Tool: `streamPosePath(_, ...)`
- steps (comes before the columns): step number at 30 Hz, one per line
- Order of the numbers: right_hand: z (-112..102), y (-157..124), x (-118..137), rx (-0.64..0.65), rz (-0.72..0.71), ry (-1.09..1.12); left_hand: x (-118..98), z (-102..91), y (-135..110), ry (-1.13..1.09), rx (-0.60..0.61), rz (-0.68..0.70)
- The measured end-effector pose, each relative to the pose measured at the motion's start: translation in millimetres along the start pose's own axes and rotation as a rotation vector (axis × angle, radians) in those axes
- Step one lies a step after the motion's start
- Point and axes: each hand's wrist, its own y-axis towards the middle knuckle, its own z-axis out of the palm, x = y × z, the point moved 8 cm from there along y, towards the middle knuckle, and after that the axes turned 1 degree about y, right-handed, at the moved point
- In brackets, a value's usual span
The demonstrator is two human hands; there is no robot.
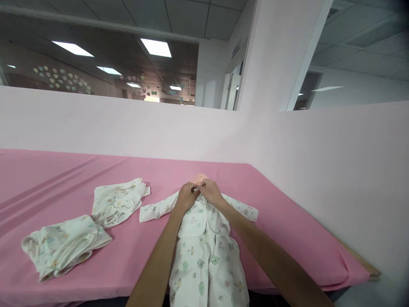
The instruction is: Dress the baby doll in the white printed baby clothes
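A white baby romper (204, 251) with small green and brown animal prints lies face up, its long sleeves spread to both sides. The top of a small peach-coloured head (200, 176) shows beyond the neckline; doll or baby, I cannot tell. At the collar, my left hand (188, 195) pinches the neckline from the left side. My right hand (210, 191) grips the same neckline just to the right, its fingertips almost touching the left ones. Any fastener between the fingertips is hidden. The lower part of the romper reaches over the front edge of the bed.
Pink sheeting (128, 256) covers a padded surface. On the left lie a folded printed cloth (65, 245) and a crumpled printed garment (119, 200). A white wall (143, 132) with windows borders the back and right side. A wooden edge (358, 258) shows at the right corner.
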Motion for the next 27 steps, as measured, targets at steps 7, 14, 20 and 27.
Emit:
streamPosePath(7, -5, -1, -1, 0.086, 0.016, -0.068, -2, 1.5, -3, -0.048, 0.022, 0.022)
streamPosePath(14, -7, -3, -5, 0.036, 0.023, -0.087, -2, 2.2, -4, -0.072, 0.034, 0.022)
streamPosePath(20, -29, -7, -26, -0.139, 0.136, -0.091, 4, -0.5, -4, -0.062, -0.005, -0.042)
streamPosePath(27, -18, -29, -14, -0.034, 0.107, -0.16, 12, -1.7, -5, -0.096, -0.025, -0.075)
